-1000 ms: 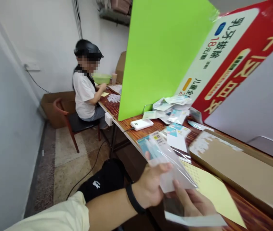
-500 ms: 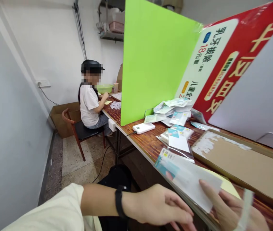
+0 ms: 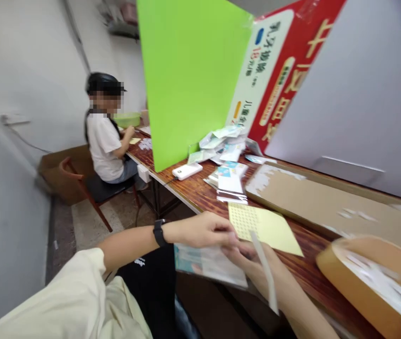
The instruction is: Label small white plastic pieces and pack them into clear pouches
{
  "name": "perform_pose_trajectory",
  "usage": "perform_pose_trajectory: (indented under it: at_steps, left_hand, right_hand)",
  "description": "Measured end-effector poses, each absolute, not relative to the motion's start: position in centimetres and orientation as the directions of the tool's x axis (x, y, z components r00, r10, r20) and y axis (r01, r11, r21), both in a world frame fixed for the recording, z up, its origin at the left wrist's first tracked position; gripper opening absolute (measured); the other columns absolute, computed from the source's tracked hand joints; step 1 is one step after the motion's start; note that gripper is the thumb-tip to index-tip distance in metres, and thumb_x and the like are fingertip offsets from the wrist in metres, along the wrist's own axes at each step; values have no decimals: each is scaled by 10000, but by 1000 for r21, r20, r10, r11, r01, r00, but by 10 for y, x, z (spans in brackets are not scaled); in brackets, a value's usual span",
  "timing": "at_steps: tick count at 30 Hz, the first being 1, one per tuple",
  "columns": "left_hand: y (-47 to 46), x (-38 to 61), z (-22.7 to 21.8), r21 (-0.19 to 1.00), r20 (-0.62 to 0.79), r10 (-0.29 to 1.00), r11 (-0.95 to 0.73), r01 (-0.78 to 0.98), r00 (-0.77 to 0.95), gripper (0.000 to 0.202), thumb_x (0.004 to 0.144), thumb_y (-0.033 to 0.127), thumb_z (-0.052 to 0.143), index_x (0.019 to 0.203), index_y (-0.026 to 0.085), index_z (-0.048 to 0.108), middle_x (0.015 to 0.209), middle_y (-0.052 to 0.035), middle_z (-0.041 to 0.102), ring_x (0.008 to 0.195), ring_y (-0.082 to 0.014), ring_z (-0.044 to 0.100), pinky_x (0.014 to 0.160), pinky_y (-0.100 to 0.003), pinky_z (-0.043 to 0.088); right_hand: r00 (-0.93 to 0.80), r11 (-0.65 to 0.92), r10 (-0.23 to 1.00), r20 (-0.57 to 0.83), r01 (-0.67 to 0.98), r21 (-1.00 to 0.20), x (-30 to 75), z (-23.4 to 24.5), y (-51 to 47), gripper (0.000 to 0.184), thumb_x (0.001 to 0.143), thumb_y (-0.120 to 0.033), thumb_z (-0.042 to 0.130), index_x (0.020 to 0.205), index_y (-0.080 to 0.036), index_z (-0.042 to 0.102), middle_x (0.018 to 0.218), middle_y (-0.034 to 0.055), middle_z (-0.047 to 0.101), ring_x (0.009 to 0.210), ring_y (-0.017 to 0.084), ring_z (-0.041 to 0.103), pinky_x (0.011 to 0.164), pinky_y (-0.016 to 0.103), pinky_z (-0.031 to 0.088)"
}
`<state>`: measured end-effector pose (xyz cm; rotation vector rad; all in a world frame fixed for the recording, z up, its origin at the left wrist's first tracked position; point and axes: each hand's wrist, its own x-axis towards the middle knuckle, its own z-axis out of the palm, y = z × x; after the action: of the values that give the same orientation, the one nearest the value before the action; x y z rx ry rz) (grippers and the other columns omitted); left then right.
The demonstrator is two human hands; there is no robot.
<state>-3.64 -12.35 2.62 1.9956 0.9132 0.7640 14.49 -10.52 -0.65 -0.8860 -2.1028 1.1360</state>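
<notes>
A clear plastic packet with a white and teal printed card inside is held low, in front of the table's edge. The fingers of my right hand are closed on its right end. My left hand, with a black watch on the wrist, lies over the packet's upper edge. Its fingers are curled in against my right fingertips, which partly hide each other. A narrow pale strip hangs across my right hand. Just behind my hands, a yellow sheet with rows of small dots lies on the table.
More packets are stacked and heaped behind the sheet, near a white power bank. A shallow cardboard tray holds small white pieces. An orange-brown box stands at right. Beyond a green panel, another person sits working.
Both hands have come together, bringing the packet left and down off the table's edge. My left fingers have curled in. The view has swung right, uncovering the yellow sheet and orange-brown box.
</notes>
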Motion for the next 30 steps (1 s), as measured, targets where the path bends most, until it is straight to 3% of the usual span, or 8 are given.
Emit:
perform_pose_trajectory:
  at_steps: [4, 8, 10, 15, 20, 23, 25, 30]
  left_hand:
    - [-118, -21, 32, 869, 301, 925, -366, 332, 232, 233, 868, 287, 510, 726, 127, 603, 693, -8, 594, 643, -96, 507, 596, -198, 383]
    - [-100, 0, 34, 948, 315, 934, -303, 93, -169, 249, 825, 361, 589, 712, 139, 585, 628, 21, 528, 569, -79, 436, 531, -192, 341]
    - [-97, 16, 34, 947, 299, 937, -314, -62, -178, 232, 799, 362, 627, 731, 141, 610, 662, 16, 548, 593, -79, 455, 555, -190, 366]
    - [-100, 36, 36, 951, 196, 979, -206, -233, -63, 237, 769, 372, 656, 718, 141, 663, 674, -6, 593, 598, -89, 498, 551, -195, 403]
    - [-100, 20, 42, 963, 261, 959, -266, -34, -108, 225, 732, 353, 703, 679, 135, 685, 615, 7, 563, 550, -60, 467, 485, -161, 377]
    - [-107, 11, 49, 997, 81, 996, -81, -6, 23, 286, 773, 415, 656, 749, 132, 685, 444, 50, 442, 359, -38, 347, 350, -164, 282]
    - [-114, 10, 55, 1000, 7, 999, -6, -25, 51, 296, 773, 423, 652, 779, 127, 677, 476, 29, 516, 342, -58, 413, 335, -175, 323]
    - [-129, 16, 59, 968, 223, 972, -230, -100, -77, 224, 754, 353, 681, 798, 134, 687, 778, -43, 672, 701, -167, 654, 629, -279, 568]
  right_hand:
    - [-499, 276, 849, 176, 133, -952, 155, 6, -103, 475, 837, -564, 546, 610, -156, 632, 571, 13, 573, 544, 154, 544, 506, 260, 446]
    - [-212, 347, 895, 392, -220, -912, 171, 13, -101, 455, 829, -585, 567, 1090, -218, 633, 948, 48, 678, 835, 191, 636, 711, 313, 532]
    - [-106, 396, 902, 418, -175, -901, 177, 15, -103, 425, 788, -476, 681, 1122, -221, 617, 906, 36, 685, 792, 169, 637, 671, 276, 529]
    - [89, 392, 920, 382, -149, -908, 186, 13, -102, 140, 815, -324, 682, 885, -203, 681, 734, 0, 680, 602, 116, 599, 542, 216, 492]
    - [92, 381, 923, 372, -117, -917, 190, 13, -100, 100, 756, -290, 729, 744, -194, 704, 750, 9, 698, 673, 150, 636, 628, 263, 533]
    - [49, 293, 956, 289, -131, -947, 190, 17, -102, 139, 750, -328, 732, 761, -191, 711, 582, -16, 635, 467, 116, 564, 467, 241, 495]
    - [34, 285, 959, 283, -153, -946, 188, 19, -106, 150, 763, -335, 720, 791, -188, 709, 547, -21, 614, 419, 115, 544, 414, 237, 472]
    - [149, 660, 740, 656, 22, -751, 178, 22, -119, 44, 816, -193, 658, 793, -193, 694, 857, 38, 699, 824, 184, 656, 754, 330, 547]
